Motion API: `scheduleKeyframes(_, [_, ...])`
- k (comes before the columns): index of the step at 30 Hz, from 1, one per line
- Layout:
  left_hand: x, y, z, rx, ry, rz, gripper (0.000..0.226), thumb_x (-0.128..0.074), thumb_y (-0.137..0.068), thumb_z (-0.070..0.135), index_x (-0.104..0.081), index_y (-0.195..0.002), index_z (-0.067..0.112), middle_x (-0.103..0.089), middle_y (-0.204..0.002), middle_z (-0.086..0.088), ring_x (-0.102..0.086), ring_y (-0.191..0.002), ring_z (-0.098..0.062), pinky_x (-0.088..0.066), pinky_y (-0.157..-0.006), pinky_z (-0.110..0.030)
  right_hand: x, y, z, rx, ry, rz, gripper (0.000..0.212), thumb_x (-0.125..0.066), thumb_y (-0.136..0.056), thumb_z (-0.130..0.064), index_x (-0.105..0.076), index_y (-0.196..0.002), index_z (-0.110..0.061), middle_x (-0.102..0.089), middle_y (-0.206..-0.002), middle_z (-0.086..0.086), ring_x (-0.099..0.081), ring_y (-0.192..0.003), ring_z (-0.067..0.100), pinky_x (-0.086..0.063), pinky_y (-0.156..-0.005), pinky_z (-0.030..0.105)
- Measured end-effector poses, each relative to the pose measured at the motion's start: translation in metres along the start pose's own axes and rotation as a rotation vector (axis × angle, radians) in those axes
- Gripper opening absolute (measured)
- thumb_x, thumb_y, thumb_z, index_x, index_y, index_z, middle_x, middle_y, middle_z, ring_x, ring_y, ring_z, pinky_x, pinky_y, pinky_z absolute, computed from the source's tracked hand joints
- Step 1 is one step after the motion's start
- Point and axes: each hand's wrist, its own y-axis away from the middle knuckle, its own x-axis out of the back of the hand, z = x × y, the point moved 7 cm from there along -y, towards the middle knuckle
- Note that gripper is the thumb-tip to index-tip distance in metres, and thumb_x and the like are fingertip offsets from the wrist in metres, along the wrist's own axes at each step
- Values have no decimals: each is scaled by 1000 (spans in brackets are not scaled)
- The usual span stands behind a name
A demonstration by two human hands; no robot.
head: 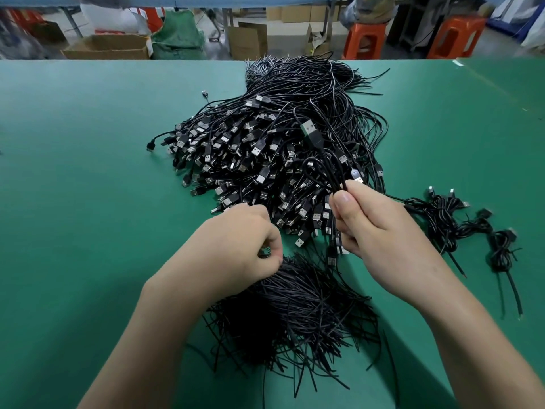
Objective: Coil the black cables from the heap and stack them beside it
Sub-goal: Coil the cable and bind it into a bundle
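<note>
Green surface (88, 172), and the left hand (236, 246) pinches a thin black strand off the near bundle (295, 314). Huge heap (265, 149) behind. Right hand (380, 231) clenches one folded cable (311, 132); only a few coiled cables (460, 219) lie at right, so most work remains.

Green table (88, 172); beyond it cardboard boxes (107, 46) and orange stools (365, 39).

Bright, even light from above falls on the green counter (88, 172), leaving soft shadows under the forearms (165, 320) and around the heap (265, 160). Small glints show on the plugs (261, 177). Wide-angle distortion stretches the corners. The boxes (109, 47) behind are blurred, the middle sharp
</note>
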Motion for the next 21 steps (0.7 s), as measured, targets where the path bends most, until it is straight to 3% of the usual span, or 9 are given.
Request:
scheduleKeyframes(3, [7, -1, 0, -23, 130, 102, 14, -59, -100, 37, -66, -87, 35, -57, -101, 17, -50, -96, 1, -44, -81, -22, 0, 0, -1, -1, -16, 2, 38, -38, -109, -38, -40, -72, -26, -38, -62, -11, -34, -58, 13, -35, -57, 42])
scheduleKeyframes(5, [16, 0, -3, -10, 367, 223, 16, -63, -99, 28, -66, -85, 32, -61, -84, 14, -53, -69, 6, -40, -62, -11, 1, 0, -3, 13, -31, 9, 38, -38, -109, -39, -40, -72, -28, -37, -63, -11, -36, -56, 8, -34, -57, 38])
scheduleKeyframes(7, [23, 2, -6, -4, 645, 309, 17, -67, -99, 19, -70, -85, 28, -62, -73, 9, -50, -58, 3, -42, -58, -8, 1, 2, -8, 40, -49, -2, 36, -37, -106, -43, -39, -74, -25, -37, -63, -11, -36, -55, 6, -35, -57, 33])
scheduleKeyframes(9, [25, 2, -4, -22, 886, 302, 15, -68, -99, 16, -76, -92, 26, -68, -76, 0, -59, -67, -3, -52, -67, -14, -4, 4, -14, 74, -57, -40, 36, -37, -103, -45, -40, -77, -21, -39, -62, -12, -34, -55, 8, -33, -55, 36])
scheduleKeyframes(11, [24, 1, 1, -55, 1036, 266, 14, -69, -100, 17, -80, -96, 24, -74, -80, 2, -66, -74, -4, -56, -72, -18, -11, 5, -19, 96, -57, -72, 36, -37, -104, -44, -44, -79, -18, -40, -62, -11, -34, -56, 11, -33, -54, 40])
scheduleKeyframes(17, [20, -2, 6, -68, 1258, 213, 17, -67, -94, 26, -82, -85, 26, -73, -80, 5, -63, -73, -4, -43, -59, -22, -15, 5, -22, 92, -124, -47, 35, -37, -103, -43, -44, -76, -22, -39, -62, -11, -32, -55, 11, -30, -54, 36])
scheduleKeyframes(21, [15, -3, 11, -104, 1491, 65, 25, -60, -95, 28, -84, -97, 25, -75, -88, 3, -67, -80, -5, -43, -58, -17, -12, 4, -21, 50, -223, -36, 35, -39, -101, -42, -44, -75, -19, -40, -61, -11, -35, -55, 11, -33, -53, 31])
